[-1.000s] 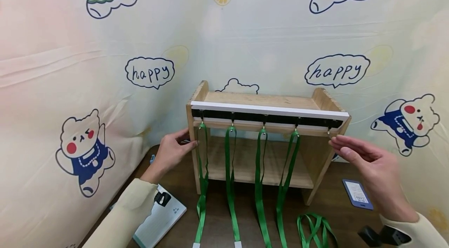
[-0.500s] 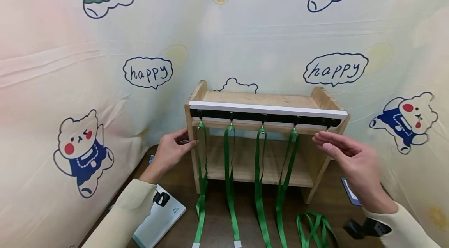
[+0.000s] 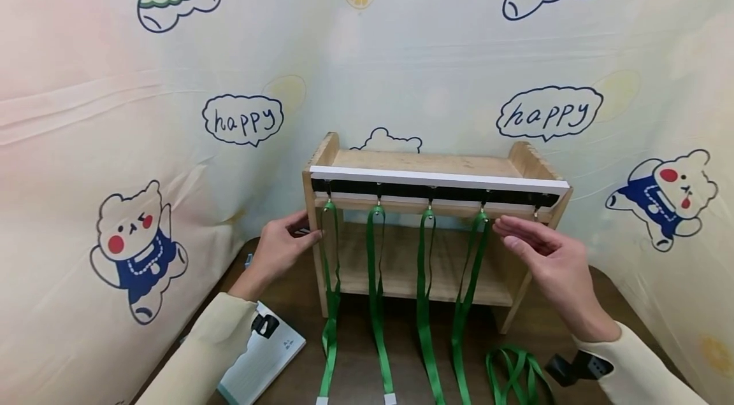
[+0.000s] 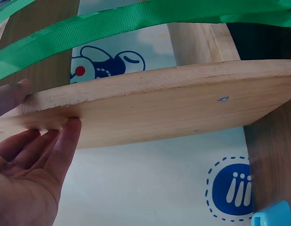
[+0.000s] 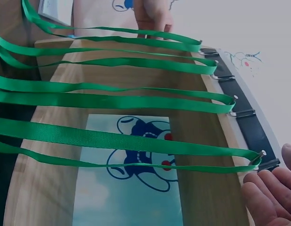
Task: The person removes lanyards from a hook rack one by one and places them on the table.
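A small wooden shelf [image 3: 424, 165] stands on the table, with a black strip [image 3: 401, 190] of hooks along its front. Several green lanyards [image 3: 423, 290] hang from the hooks; the rightmost hook [image 3: 536, 211] carries none. My left hand [image 3: 279, 252] grips the shelf's left side panel [image 4: 150, 108], thumb on the front edge and fingers against the outer face. My right hand [image 3: 553, 271] is held with its fingers nearly straight and together, just right of the rightmost hanging lanyard [image 5: 136, 141]. Nothing is in it.
A green lanyard [image 3: 518, 370] lies bundled on the table [image 3: 395, 335] at front right. A notepad [image 3: 260, 360] lies under the left forearm. A light blue object [image 4: 273, 214] shows low in the left wrist view. Patterned cloth [image 3: 401, 74] hangs behind.
My right hand has moved left along the shelf front, from the rightmost hook to beside the rightmost hanging lanyard. The left hand keeps its grip on the side panel.
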`<state>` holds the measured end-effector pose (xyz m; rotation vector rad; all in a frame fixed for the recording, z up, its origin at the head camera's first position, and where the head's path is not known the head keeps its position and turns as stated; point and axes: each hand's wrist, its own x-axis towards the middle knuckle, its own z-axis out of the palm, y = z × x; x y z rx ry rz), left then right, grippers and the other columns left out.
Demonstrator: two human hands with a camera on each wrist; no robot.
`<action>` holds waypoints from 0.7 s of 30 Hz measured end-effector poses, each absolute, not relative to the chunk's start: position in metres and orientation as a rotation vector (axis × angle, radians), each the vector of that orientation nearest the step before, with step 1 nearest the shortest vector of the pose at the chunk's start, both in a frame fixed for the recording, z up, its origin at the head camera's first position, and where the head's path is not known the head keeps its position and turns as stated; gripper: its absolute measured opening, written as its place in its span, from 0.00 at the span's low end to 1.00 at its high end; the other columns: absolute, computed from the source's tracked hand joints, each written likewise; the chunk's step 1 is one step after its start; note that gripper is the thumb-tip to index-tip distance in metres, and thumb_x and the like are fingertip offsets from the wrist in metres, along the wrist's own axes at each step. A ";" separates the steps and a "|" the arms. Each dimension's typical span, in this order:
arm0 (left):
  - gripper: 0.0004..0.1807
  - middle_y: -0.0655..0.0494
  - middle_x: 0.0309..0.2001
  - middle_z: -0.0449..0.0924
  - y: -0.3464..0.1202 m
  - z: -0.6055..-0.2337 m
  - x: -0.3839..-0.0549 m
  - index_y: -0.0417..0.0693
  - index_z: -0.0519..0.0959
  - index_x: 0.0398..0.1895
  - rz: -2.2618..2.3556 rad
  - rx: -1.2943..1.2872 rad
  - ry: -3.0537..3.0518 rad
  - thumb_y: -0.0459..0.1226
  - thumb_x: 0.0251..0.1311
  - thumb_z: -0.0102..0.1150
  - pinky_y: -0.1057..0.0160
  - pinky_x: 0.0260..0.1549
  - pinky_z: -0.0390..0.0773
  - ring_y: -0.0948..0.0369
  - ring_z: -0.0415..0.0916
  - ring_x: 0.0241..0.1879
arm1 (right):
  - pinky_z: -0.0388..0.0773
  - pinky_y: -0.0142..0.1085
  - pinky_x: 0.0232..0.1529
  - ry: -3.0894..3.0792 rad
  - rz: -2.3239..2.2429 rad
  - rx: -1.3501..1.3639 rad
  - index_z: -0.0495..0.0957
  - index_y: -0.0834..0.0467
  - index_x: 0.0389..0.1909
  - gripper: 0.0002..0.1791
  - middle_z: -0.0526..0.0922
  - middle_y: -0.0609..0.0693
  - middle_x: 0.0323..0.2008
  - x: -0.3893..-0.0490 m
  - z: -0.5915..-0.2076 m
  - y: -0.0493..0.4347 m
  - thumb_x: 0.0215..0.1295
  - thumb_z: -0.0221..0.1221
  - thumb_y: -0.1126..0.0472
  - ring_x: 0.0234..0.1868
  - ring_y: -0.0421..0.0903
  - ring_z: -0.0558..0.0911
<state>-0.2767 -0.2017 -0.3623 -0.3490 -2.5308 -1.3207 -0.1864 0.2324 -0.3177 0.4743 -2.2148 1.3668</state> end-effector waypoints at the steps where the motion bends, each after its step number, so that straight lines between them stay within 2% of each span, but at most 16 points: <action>1: 0.31 0.45 0.57 0.85 -0.201 -0.362 -0.277 0.51 0.74 0.70 -1.322 -0.349 -2.530 0.44 0.64 0.68 0.51 0.47 0.88 0.50 0.85 0.50 | 0.81 0.22 0.50 -2.216 1.369 0.472 0.82 0.57 0.58 0.17 0.88 0.43 0.53 -0.187 -0.318 0.232 0.71 0.61 0.63 0.52 0.31 0.86; 8: 0.31 0.45 0.57 0.85 -0.201 -0.361 -0.277 0.51 0.74 0.70 -1.322 -0.339 -2.532 0.44 0.64 0.68 0.51 0.47 0.88 0.50 0.85 0.50 | 0.81 0.21 0.51 -2.202 1.381 0.468 0.82 0.58 0.59 0.17 0.88 0.40 0.53 -0.191 -0.319 0.231 0.70 0.62 0.64 0.53 0.34 0.87; 12: 0.32 0.45 0.56 0.85 -0.201 -0.361 -0.278 0.51 0.73 0.71 -1.324 -0.336 -2.530 0.43 0.63 0.68 0.52 0.47 0.88 0.50 0.85 0.50 | 0.80 0.20 0.51 -2.215 1.389 0.434 0.81 0.58 0.59 0.17 0.87 0.40 0.54 -0.193 -0.320 0.230 0.71 0.62 0.61 0.53 0.31 0.86; 16: 0.32 0.44 0.55 0.85 -0.201 -0.360 -0.277 0.51 0.73 0.71 -1.322 -0.335 -2.531 0.43 0.63 0.69 0.53 0.46 0.88 0.50 0.85 0.49 | 0.79 0.18 0.51 -2.248 1.380 0.373 0.82 0.56 0.59 0.18 0.87 0.43 0.55 -0.194 -0.323 0.227 0.71 0.62 0.57 0.52 0.27 0.84; 21: 0.33 0.43 0.56 0.85 -0.200 -0.361 -0.276 0.50 0.72 0.71 -1.332 -0.337 -2.531 0.42 0.63 0.68 0.53 0.46 0.88 0.49 0.85 0.50 | 0.79 0.17 0.49 -2.294 1.333 0.335 0.82 0.54 0.60 0.19 0.87 0.50 0.57 -0.196 -0.325 0.222 0.71 0.62 0.54 0.50 0.24 0.83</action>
